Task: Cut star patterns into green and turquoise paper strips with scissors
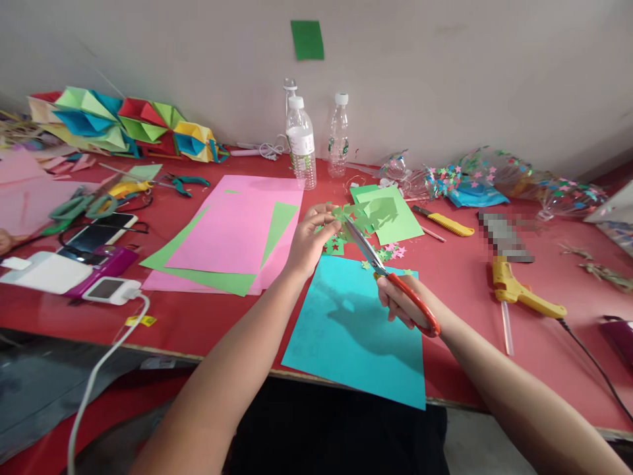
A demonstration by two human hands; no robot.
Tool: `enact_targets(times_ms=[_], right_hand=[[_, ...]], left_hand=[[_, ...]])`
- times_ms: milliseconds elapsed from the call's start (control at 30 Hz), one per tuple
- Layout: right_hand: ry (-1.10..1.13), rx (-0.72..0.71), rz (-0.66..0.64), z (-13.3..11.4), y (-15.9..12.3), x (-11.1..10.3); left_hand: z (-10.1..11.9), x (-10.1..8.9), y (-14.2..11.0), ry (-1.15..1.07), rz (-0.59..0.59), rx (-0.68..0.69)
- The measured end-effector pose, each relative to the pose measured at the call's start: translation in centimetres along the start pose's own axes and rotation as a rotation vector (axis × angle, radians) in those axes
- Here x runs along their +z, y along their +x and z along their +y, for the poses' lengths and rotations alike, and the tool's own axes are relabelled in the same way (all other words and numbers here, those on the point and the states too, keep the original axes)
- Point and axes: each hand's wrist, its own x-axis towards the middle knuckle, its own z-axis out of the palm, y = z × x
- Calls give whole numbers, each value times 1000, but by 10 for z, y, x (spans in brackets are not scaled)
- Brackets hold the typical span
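Note:
My left hand (315, 237) pinches a piece of green paper (357, 215) above the table. Wrapped round the red handles of a pair of scissors (372, 254) is my right hand (403, 300). The blades point up and left, meeting the green paper close to my left fingertips. Small green and pink paper stars (394, 251) lie beneath, beside a green scrap with star-shaped holes (333, 246). Light green sheets (390, 214) rest just behind. A blue sheet (353, 330) spreads under my right hand, overhanging the table's front edge.
Pink sheets (217, 231) lie left of centre. Plastic bottles (302, 148) stand by the wall. A yellow cutter (450, 224) and glue gun (524, 293) lie right. At left are a power strip (93, 274), phone (106, 232), pliers (186, 183), and another person's hand (6, 241).

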Motion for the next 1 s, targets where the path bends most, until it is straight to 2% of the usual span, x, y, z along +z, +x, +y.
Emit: enact_targets(times_ms=[200,467,667,900,1000], right_hand=[[-20,12,-5,-3,1,-1],[-66,-9,-38,-4,-1,-2],[-57,-13,-35,-5,-2,-1],[-87,46,-17,-6,-2,-2],[-86,21,-25,-5,-2,-3]], left_hand=[[2,0,-2,71,45,78],[0,-3,-3,150,1,165],[0,-3,-2,124,-30,143],[1,-3,-2,78,-28,112],[0,-4,-1,95,-38,124]])
